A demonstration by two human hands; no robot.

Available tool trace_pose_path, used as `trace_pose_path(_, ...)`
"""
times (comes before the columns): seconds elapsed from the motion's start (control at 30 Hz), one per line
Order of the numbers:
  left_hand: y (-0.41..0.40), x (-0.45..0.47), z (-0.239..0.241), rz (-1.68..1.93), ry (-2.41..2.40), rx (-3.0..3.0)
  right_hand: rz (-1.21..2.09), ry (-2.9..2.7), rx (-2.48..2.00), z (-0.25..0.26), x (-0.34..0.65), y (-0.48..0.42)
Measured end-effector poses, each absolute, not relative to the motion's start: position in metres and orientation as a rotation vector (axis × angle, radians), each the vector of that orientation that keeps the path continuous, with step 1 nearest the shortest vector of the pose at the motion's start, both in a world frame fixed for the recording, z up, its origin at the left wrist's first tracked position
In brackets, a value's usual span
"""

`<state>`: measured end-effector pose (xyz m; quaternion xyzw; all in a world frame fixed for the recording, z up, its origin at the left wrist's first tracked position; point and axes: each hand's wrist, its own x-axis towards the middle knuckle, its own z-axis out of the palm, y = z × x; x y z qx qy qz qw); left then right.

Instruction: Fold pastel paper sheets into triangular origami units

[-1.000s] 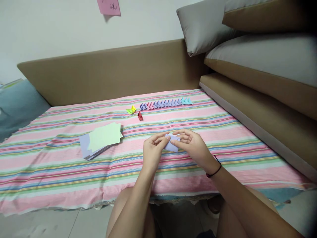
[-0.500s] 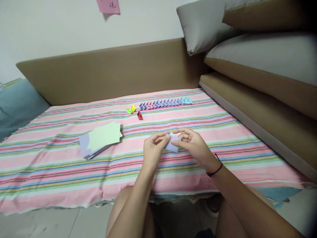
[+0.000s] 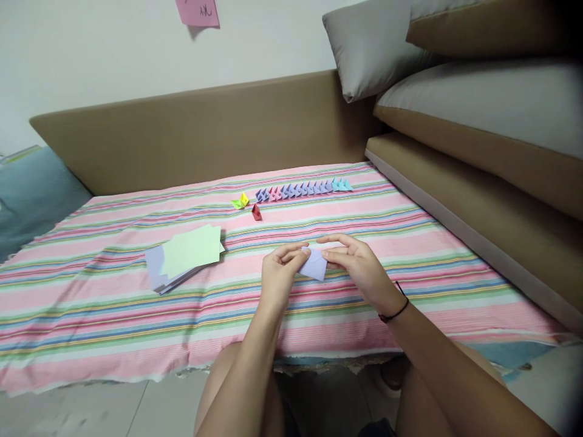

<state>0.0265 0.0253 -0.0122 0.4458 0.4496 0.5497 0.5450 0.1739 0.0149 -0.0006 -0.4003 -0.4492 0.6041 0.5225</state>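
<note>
Between my hands is a small folded piece of lavender paper (image 3: 313, 266), held just above the striped cloth. My left hand (image 3: 281, 267) pinches its left edge between thumb and fingers. At the paper's right edge, my right hand (image 3: 357, 261) grips with the thumb in front and fingers behind, the index finger stretched along above it. Farther back stands a row of folded paper pieces (image 3: 298, 190) in purple, pink and light blue. A red folded piece (image 3: 256, 212) and a yellow-green folded piece (image 3: 240, 201) sit near the row's left end.
A stack of green and lavender paper sheets (image 3: 191, 252) lies to the left on the striped cloth (image 3: 113, 328). Brown and grey cushions (image 3: 478, 121) are piled at the right. Behind runs a brown backrest (image 3: 204, 133); a blue cushion (image 3: 40, 188) is at far left.
My right thumb has slid from the middle of the lavender paper toward its right edge, uncovering more of its face. The paper has shifted slightly left.
</note>
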Motion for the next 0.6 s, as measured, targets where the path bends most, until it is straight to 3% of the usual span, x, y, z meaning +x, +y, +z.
trace_pose_path(0.33,0.027,0.033,-0.02,1.391,1.049,0.866,1.45,-1.052,-0.991,-0.011,0.165,0.015)
trace_pose_path(0.6,0.027,0.032,-0.02,1.257,1.012,0.98,1.312,-0.891,-0.998,-0.015,0.17,0.02)
